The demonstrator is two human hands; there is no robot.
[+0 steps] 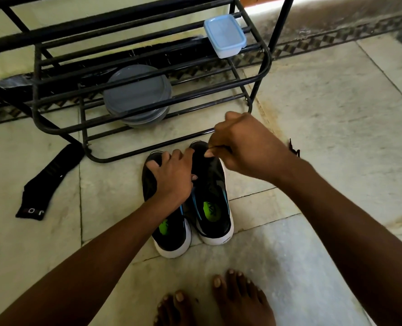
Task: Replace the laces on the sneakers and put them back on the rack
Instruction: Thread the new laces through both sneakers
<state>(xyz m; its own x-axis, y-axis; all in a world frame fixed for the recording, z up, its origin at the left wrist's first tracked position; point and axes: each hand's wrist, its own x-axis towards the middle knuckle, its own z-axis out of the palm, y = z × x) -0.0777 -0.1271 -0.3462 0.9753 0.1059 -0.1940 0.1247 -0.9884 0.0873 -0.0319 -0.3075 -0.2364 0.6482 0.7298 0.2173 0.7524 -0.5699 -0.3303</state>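
A black sock [47,184] lies flat on the floor at 9 o'clock from the sneakers. The black rack [37,90] stands at their 12 o'clock, with grey plates [134,95] on its bottom tier and a lidded box [224,35] higher up at 1 o'clock. The left sneaker [171,231] and right sneaker [214,196] sit side by side on the floor, toes toward the rack. The left hand [171,177] lies on the left sneaker's front, fingers bent over its toe, gripping it. The right hand [240,147], at the right sneaker's 12 o'clock, pinches a thin dark lace [220,147] between thumb and forefinger. Bare feet [218,302] stand at 6 o'clock
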